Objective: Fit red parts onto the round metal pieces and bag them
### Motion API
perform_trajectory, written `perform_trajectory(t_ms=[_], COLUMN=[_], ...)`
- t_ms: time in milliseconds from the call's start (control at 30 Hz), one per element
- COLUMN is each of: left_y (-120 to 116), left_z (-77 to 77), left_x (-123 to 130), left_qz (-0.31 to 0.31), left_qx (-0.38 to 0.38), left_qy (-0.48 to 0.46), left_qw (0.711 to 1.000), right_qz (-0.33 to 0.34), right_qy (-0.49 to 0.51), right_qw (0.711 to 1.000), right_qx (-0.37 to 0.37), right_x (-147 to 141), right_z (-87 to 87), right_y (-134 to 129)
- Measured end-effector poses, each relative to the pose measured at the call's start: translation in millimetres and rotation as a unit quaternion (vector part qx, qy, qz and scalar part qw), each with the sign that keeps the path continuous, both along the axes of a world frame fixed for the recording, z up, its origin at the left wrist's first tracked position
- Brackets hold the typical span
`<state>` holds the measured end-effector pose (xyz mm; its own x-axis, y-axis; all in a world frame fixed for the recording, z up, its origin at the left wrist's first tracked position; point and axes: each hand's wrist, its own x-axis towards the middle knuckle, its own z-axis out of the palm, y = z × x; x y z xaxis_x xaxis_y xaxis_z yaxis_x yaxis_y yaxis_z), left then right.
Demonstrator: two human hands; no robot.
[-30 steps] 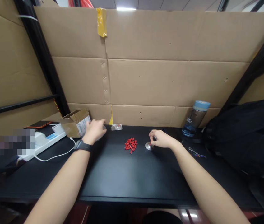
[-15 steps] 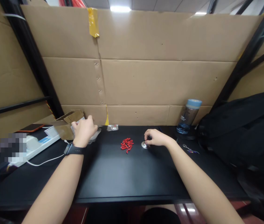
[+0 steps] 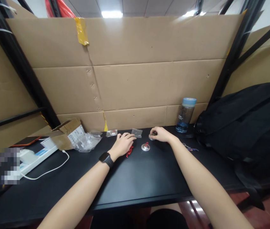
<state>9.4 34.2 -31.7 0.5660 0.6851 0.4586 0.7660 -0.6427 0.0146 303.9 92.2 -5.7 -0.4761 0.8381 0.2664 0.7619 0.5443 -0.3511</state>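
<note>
My left hand (image 3: 124, 143) reaches over the pile of red cords (image 3: 129, 152), fingers stretched out, and partly hides them. It seems to hold nothing. The fingertips lie just below a small clear plastic bag (image 3: 137, 133). My right hand (image 3: 161, 134) has its fingers closed on the edge of a small metal disc (image 3: 151, 137), which they partly cover. In front of it, a shiny finger cymbal (image 3: 145, 147) with a domed middle and a red loop lies flat on the black table (image 3: 139, 181), apart from both hands.
Farther left is a small bag (image 3: 111, 133) with a metal disc in it. Crumpled plastic (image 3: 87, 143) lies beside an open cardboard box (image 3: 69, 135). A power strip (image 3: 38, 159) is at left; a water bottle (image 3: 185, 115) and a black backpack (image 3: 246, 124) at right.
My left hand has come right, from the box to the red cords. My right hand has shifted from one finger cymbal to another disc behind it. A clear bag now lies behind the cords.
</note>
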Motion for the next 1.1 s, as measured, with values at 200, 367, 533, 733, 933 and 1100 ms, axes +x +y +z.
perform_trajectory(t_ms=[200, 367, 533, 733, 933, 1100], left_y=[-4, -15, -19, -9, -12, -15], left_z=[1.4, 5.5, 13.3, 15.4, 11.5, 9.1], left_x=[-4, 6, 5, -22, -19, -8], left_qz=[-0.022, -0.047, -0.026, 0.015, 0.053, 0.081], left_qx=[-0.064, -0.066, -0.032, -0.059, -0.079, -0.094], left_qy=[-0.028, -0.033, -0.033, -0.033, -0.033, -0.040], left_qw=[0.997, 0.996, 0.999, 0.998, 0.995, 0.991], right_qz=[0.005, 0.012, -0.004, 0.005, 0.019, 0.014], right_qy=[0.002, -0.004, -0.008, -0.023, -0.001, -0.005], right_qw=[1.000, 1.000, 1.000, 0.999, 0.999, 0.999], right_qx=[-0.009, -0.022, -0.021, -0.023, -0.034, -0.045], right_x=[1, -1, -1, 1, 2, 3], right_z=[-5.9, -5.6, -7.2, -7.9, -6.3, -4.0], right_y=[3, 1, 1, 2, 3, 2])
